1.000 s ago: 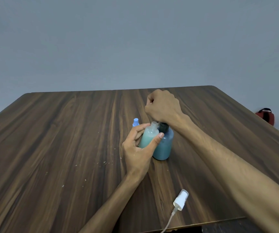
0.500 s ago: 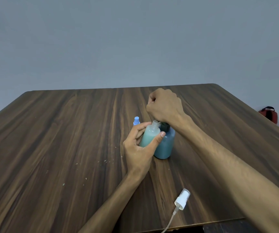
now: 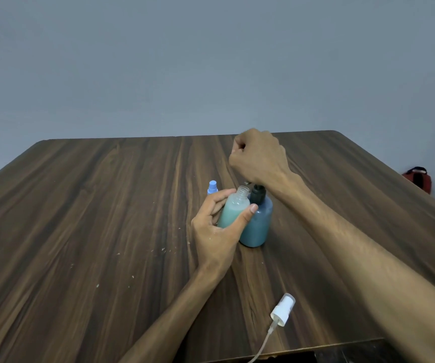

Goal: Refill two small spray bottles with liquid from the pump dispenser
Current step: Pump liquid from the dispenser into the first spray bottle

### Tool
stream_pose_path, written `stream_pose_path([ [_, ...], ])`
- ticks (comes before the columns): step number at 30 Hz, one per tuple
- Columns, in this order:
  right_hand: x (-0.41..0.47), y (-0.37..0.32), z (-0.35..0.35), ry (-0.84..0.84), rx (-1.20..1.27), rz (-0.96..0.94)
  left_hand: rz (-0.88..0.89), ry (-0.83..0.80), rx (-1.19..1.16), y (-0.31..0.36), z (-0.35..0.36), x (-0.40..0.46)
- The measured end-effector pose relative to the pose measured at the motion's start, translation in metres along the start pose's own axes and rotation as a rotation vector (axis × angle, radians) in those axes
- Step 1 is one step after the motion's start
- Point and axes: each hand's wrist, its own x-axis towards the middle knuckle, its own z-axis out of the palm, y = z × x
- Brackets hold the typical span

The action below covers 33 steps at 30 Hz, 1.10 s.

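My left hand [image 3: 217,231] grips a small clear bottle [image 3: 233,208] with an open threaded neck, partly filled with pale teal liquid. It is held tilted against the blue pump dispenser [image 3: 258,224], which stands on the wooden table [image 3: 80,231]. My right hand [image 3: 259,157] is a closed fist over the dispenser's black pump top, which it mostly hides; the spout sits just above the small bottle's mouth. A second small bottle with a blue spray cap [image 3: 212,187] stands just behind my left fingers. The removed white spray head [image 3: 282,310] with its tube lies near the table's front edge.
Small white crumbs are scattered on the table left of my left hand. A red bag [image 3: 418,178] lies on the floor beyond the table's right edge. A plain grey wall stands behind the table.
My right fist has risen a little above the pump's black collar. My left hand still holds the small bottle beside the dispenser.
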Motion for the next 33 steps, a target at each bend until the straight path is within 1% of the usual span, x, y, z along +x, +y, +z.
stream_pose_path([
  [6, -0.005, 0.0, 0.008, -0.068, -0.043, 0.019, -0.003, -0.003, 0.013, 0.0, -0.001, -0.001],
  [10, 0.0, -0.004, -0.001, -0.012, -0.006, 0.005, -0.019, 0.0, 0.001, 0.0, 0.0, -0.001],
  [15, -0.006, -0.001, 0.005, -0.072, -0.046, 0.018, -0.02, -0.009, -0.003, 0.001, 0.0, -0.001],
  [20, -0.001, -0.001, -0.001, -0.015, 0.021, 0.035, -0.025, -0.013, -0.011, 0.001, 0.0, 0.0],
  [25, -0.007, -0.001, 0.006, -0.054, -0.03, 0.015, -0.04, -0.007, -0.018, 0.0, -0.001, 0.0],
  [29, -0.001, -0.002, -0.003, 0.007, 0.003, 0.001, -0.036, -0.005, -0.028, 0.001, 0.001, -0.001],
  [33, -0.007, 0.001, 0.005, -0.07, -0.039, 0.019, -0.02, -0.017, -0.021, 0.0, -0.001, 0.0],
])
